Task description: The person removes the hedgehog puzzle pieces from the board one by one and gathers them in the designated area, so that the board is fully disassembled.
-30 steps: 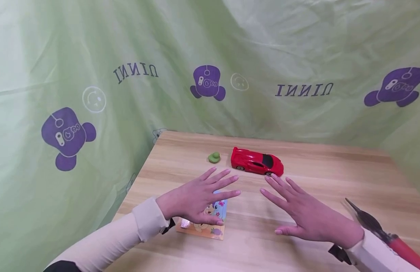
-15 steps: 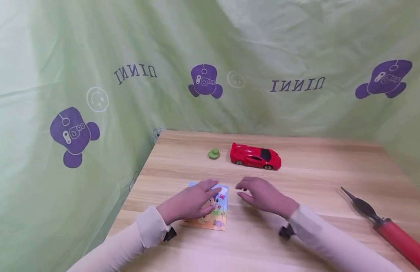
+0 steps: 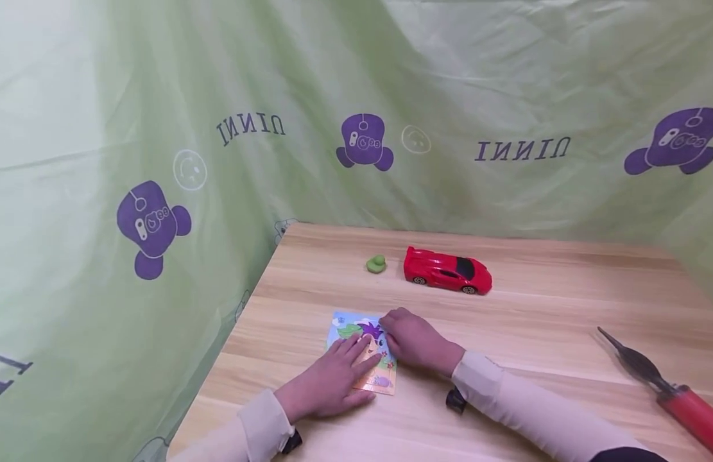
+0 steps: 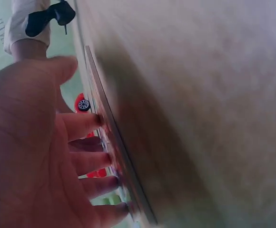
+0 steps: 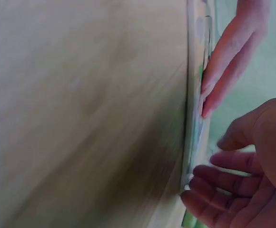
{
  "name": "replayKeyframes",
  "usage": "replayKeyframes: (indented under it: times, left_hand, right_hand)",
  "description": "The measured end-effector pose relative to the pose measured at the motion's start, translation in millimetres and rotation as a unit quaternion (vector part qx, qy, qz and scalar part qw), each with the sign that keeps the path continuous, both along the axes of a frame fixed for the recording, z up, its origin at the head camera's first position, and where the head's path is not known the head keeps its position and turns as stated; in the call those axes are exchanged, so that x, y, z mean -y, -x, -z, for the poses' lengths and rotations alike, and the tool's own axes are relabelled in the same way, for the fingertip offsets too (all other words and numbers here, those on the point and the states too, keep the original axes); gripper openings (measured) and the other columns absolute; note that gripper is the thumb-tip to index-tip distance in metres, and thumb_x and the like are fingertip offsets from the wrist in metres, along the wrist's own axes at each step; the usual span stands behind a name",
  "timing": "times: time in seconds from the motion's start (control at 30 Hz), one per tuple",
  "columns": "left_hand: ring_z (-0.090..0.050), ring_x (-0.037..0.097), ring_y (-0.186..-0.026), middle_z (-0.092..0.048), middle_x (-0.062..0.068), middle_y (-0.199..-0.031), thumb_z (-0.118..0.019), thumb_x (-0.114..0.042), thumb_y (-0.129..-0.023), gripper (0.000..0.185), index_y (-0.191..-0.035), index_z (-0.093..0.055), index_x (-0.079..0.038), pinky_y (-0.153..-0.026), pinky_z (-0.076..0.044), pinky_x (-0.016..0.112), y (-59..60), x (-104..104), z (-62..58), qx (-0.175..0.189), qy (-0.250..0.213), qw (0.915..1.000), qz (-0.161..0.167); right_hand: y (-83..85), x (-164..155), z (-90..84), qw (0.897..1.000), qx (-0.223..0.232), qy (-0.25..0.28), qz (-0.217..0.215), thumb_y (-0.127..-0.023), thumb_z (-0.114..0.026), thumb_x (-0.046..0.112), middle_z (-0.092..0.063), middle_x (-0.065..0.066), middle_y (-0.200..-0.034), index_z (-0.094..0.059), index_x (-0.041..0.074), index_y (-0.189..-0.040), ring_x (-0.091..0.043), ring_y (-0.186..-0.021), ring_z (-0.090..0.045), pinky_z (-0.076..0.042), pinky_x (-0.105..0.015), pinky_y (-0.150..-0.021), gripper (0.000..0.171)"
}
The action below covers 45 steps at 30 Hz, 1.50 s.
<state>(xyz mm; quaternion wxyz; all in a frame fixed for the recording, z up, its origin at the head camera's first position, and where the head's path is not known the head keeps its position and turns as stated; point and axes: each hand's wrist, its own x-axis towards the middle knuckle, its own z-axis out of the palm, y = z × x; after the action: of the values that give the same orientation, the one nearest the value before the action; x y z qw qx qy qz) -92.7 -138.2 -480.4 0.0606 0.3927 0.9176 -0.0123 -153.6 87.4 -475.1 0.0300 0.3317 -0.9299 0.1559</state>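
A thin puzzle board point(image 3: 343, 326) with a colourful cartoon picture lies flat on the wooden table. Across its lower left part rests my left hand point(image 3: 327, 380), fingers spread and fairly straight; their tips touch the picture in the left wrist view. My right hand point(image 3: 418, 340) is at the board's upper right corner with its fingers loosely bent. In the right wrist view, its fingertips point(image 5: 191, 183) are close to the board's edge point(image 5: 189, 109), and the thumb stands apart from them. Whether the right fingertips touch the edge I cannot tell. Both hands cover parts of the picture.
Behind the board sit a small green toy duck point(image 3: 376, 264) and a red toy car point(image 3: 447, 270). A red-handled tool with a dark pointed tip point(image 3: 639, 366) lies on the right. Green printed curtain point(image 3: 310, 186) surrounds the table point(image 3: 535, 308) at the back and sides.
Both hands were spread above the table and have come down to the puzzle board. The left has settled on the picture; the right has moved left to the upper right corner, its fingers bending.
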Motion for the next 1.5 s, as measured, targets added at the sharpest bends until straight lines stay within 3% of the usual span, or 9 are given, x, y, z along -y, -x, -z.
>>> replayKeyframes:
  times: [0.27, 0.53, 0.67, 0.87, 1.1, 1.27, 1.4, 1.5]
  left_hand:
    - [-0.020, 0.041, -0.154, -0.019, 0.018, -0.167, -0.035, -0.081, -0.090, 0.092, -0.159, -0.028, -0.021, -0.116, -0.027, 0.067, -3.5, -0.7, 0.8, 0.045, -0.007, 0.9987, -0.023]
    - [-0.023, 0.042, -0.153, -0.021, 0.018, -0.167, -0.037, -0.085, -0.086, 0.097, -0.159, -0.029, -0.022, -0.116, -0.030, 0.065, 4.3, -2.4, -8.1, 0.045, 0.016, 0.9988, -0.008]
    - [-0.025, 0.042, -0.152, -0.023, 0.017, -0.166, -0.038, -0.086, -0.085, 0.098, -0.159, -0.030, -0.023, -0.115, -0.031, 0.065, 7.0, -4.1, -9.6, 0.046, 0.021, 0.9987, -0.012]
    - [-0.028, 0.042, -0.151, -0.026, 0.018, -0.165, -0.039, -0.086, -0.084, 0.097, -0.158, -0.032, -0.023, -0.114, -0.034, 0.064, 7.5, -5.3, -10.1, 0.037, 0.026, 0.9989, -0.008]
    - [-0.028, 0.042, -0.151, -0.025, 0.018, -0.165, -0.040, -0.086, -0.084, 0.099, -0.159, -0.029, -0.022, -0.115, -0.033, 0.063, 7.7, -6.0, -8.1, 0.029, 0.029, 0.9992, 0.002]
    - [-0.027, 0.042, -0.152, -0.024, 0.017, -0.166, -0.039, -0.085, -0.085, 0.098, -0.160, -0.027, -0.023, -0.116, -0.032, 0.064, 7.0, -7.9, -5.0, 0.039, 0.025, 0.9989, 0.005]
    - [-0.031, 0.042, -0.150, -0.029, 0.018, -0.163, -0.041, -0.082, -0.087, 0.094, -0.159, -0.030, -0.022, -0.115, -0.034, 0.063, 8.1, -8.3, -4.5, 0.033, 0.032, 0.9989, 0.006]
    - [-0.034, 0.041, -0.148, -0.032, 0.018, -0.161, -0.044, -0.078, -0.088, 0.091, -0.158, -0.032, -0.021, -0.114, -0.036, 0.063, 9.7, -6.5, -5.1, 0.020, 0.038, 0.9990, 0.007]
  right_hand:
    - [14.4, 17.7, 0.4, 0.991, 0.099, 0.070, 0.061, -0.086, -0.061, 0.006, -0.068, -0.016, -0.104, -0.068, -0.006, -0.115, -0.028, -0.098, -0.063, -0.053, -0.045, -0.093, 0.032]
    - [25.2, 20.2, 1.8, 0.972, 0.177, 0.093, 0.125, -0.087, -0.066, 0.012, -0.058, -0.003, -0.078, -0.070, 0.004, -0.099, -0.015, -0.074, -0.052, -0.046, -0.030, -0.070, 0.015]
    - [29.3, 21.0, -1.8, 0.963, 0.210, 0.103, 0.132, -0.088, -0.067, 0.014, -0.056, -0.002, -0.073, -0.069, 0.005, -0.099, -0.015, -0.069, -0.051, -0.042, -0.026, -0.063, 0.015]
    - [30.8, 22.2, -3.6, 0.955, 0.233, 0.115, 0.141, -0.088, -0.068, 0.016, -0.058, -0.004, -0.084, -0.063, 0.009, -0.094, -0.016, -0.077, -0.053, -0.045, -0.029, -0.069, 0.010]
    - [34.1, 4.9, -8.5, 0.939, 0.262, 0.191, 0.111, -0.089, -0.071, 0.005, -0.067, -0.004, -0.081, -0.064, 0.006, -0.097, -0.012, -0.070, -0.058, -0.048, -0.024, -0.065, 0.011]
    - [37.9, -47.4, -19.6, 0.948, 0.240, 0.174, 0.116, -0.086, -0.077, 0.012, -0.075, -0.003, -0.090, -0.071, 0.006, -0.109, -0.011, -0.078, -0.065, -0.052, -0.026, -0.072, 0.024]
    - [35.8, -103.2, -29.8, 0.964, 0.204, 0.128, 0.111, -0.084, -0.080, 0.015, -0.076, -0.001, -0.087, -0.076, 0.009, -0.099, -0.012, -0.078, -0.064, -0.052, -0.025, -0.069, 0.017]
    - [33.3, -138.7, -35.4, 0.970, 0.191, 0.098, 0.115, -0.083, -0.080, 0.013, -0.074, 0.001, -0.083, -0.077, 0.011, -0.095, -0.013, -0.076, -0.060, -0.049, -0.023, -0.065, 0.012]
